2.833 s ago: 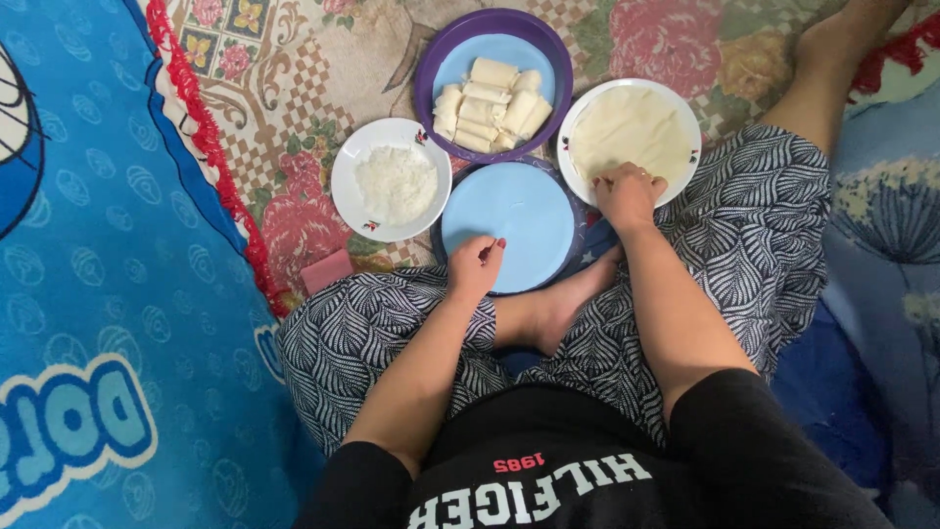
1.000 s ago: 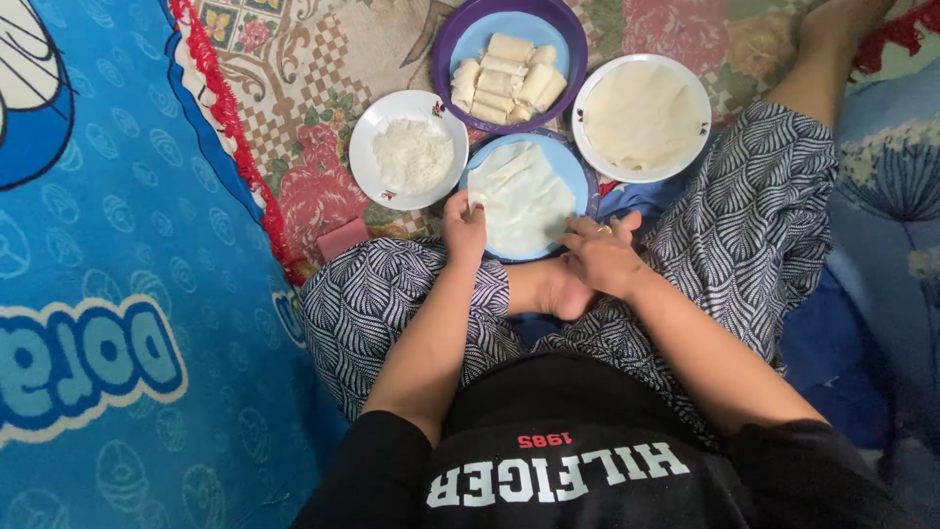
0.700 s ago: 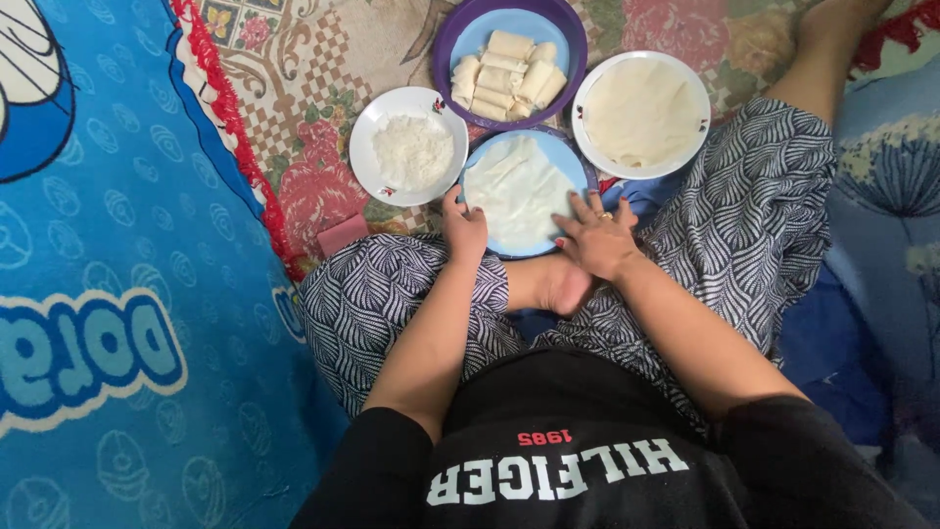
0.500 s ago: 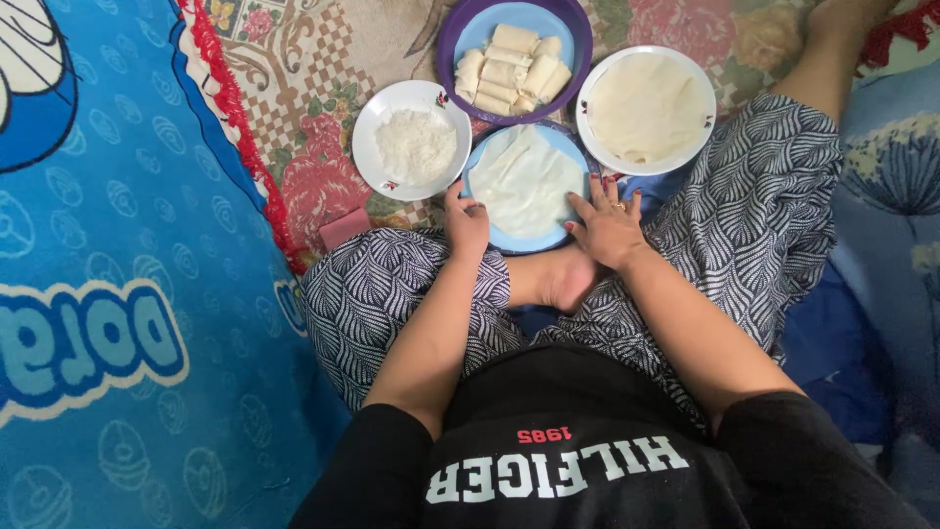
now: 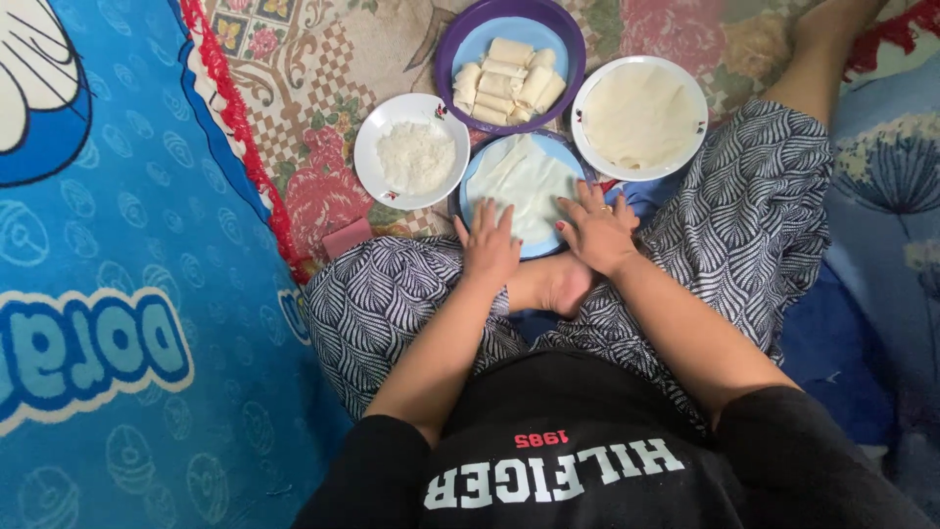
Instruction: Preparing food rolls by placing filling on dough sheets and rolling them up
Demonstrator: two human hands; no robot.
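Head view: seated cross-legged on a floor spread with a floral patterned mat (image 5: 323,88), red fringe along its left edge, against a bright blue cartoon blanket (image 5: 117,294). Darker blue bedding (image 5: 871,245) at the right. Patterned trousers over both knees, one bare foot (image 5: 553,284) tucked just below the plates.

Around the work: a white bowl of white filling (image 5: 412,152) to the left; a purple plate (image 5: 509,59) farther off, with a light blue dish of finished pale rolls (image 5: 507,80) inside it; a white plate (image 5: 640,118) stacked with flat wrappers to the right. A small pink object (image 5: 349,238) lay on the mat beside the left knee.

Centre: a light blue plate (image 5: 480,176) carrying one thin pale wrapper sheet (image 5: 529,181), partly covered by the fingers. Left hand (image 5: 490,250) and right hand (image 5: 597,230) both spread flat, fingers open, pressed on the sheet's near edge, gripping nothing. Nothing between the hands and the sheet.
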